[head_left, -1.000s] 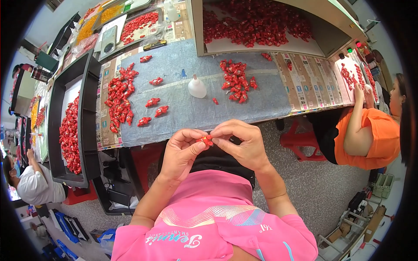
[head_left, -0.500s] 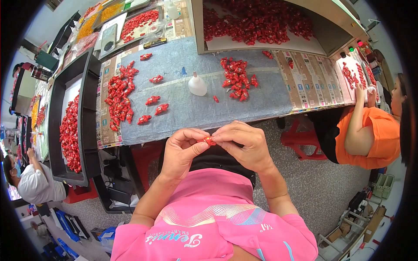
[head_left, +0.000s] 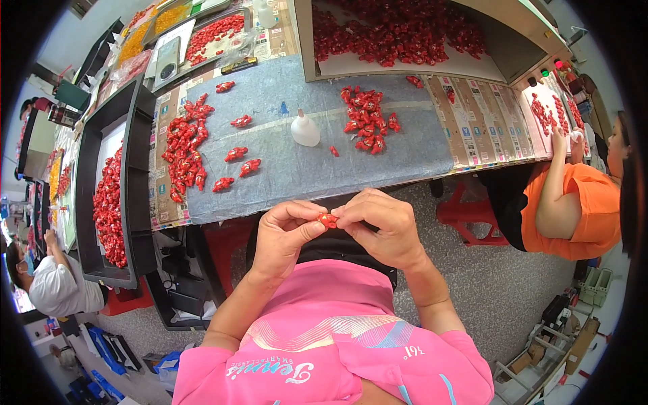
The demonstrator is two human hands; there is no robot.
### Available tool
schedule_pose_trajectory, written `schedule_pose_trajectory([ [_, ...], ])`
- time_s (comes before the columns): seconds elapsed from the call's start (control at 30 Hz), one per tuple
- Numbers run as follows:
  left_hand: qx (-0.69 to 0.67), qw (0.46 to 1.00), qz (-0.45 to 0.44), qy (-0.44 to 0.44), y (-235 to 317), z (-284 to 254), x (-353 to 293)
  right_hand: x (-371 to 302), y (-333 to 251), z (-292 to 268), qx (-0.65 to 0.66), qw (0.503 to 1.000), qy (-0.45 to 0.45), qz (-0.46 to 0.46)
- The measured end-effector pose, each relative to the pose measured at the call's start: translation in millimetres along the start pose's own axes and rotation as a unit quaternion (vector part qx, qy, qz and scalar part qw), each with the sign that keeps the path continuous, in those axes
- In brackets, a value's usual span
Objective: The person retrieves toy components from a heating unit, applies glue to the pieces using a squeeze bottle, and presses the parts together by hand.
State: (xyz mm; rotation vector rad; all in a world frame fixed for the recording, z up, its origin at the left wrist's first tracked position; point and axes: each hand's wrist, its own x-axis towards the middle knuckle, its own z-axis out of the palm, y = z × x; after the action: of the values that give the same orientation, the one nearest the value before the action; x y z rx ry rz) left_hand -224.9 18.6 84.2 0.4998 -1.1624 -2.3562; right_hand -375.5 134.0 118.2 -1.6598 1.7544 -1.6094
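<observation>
In front of my chest, just off the table's near edge, a small red plastic figure [head_left: 328, 221] with gold marks is pinched between my hands. My left hand [head_left: 285, 235] grips its left side between thumb and fingers. Thumb and fingertips of my right hand [head_left: 383, 226] close on its right side and cover part of it. On the blue cloth [head_left: 283, 169] beyond stands a white squeeze bottle [head_left: 305, 130] with a thin nozzle. A pile of similar red figures [head_left: 365, 118] lies right of the bottle, a larger pile [head_left: 183, 152] at the left.
A black tray [head_left: 140, 169] of red pieces stands at the table's left. Behind the cloth is an open-fronted box [head_left: 520, 71] heaped with more. A phone [head_left: 168, 61] lies at back left. At the right a person in orange [head_left: 574, 209] sits by a red stool [head_left: 466, 214].
The red figure has shifted slightly right and turned a little between my fingers, with more of it showing. Both hands stay in nearly the same place.
</observation>
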Motion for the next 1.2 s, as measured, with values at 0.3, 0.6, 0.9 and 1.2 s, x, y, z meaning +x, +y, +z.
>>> schedule_pose_trajectory([
  [0.3, -0.046, 0.999, -0.015, -0.002, 0.8, 3.3, -1.1, -1.7, -3.3, -0.3, 0.008, 1.0, 0.005, 0.008],
  [0.6, -0.043, 0.999, -0.023, -0.017, 3.2, 2.7, 1.0, -3.2, -3.0, -3.9, 0.038, 0.995, -0.007, 0.09],
  [0.9, 0.015, 0.999, 0.011, -0.028, 6.2, 2.5, 0.8, -3.2, -0.9, -6.6, 0.029, 0.998, -0.015, 0.062],
  [1.2, 0.061, 0.998, 0.032, -0.014, 4.4, 0.6, 0.9, -2.4, -0.3, -3.3, 0.03, 0.997, -0.01, 0.063],
])
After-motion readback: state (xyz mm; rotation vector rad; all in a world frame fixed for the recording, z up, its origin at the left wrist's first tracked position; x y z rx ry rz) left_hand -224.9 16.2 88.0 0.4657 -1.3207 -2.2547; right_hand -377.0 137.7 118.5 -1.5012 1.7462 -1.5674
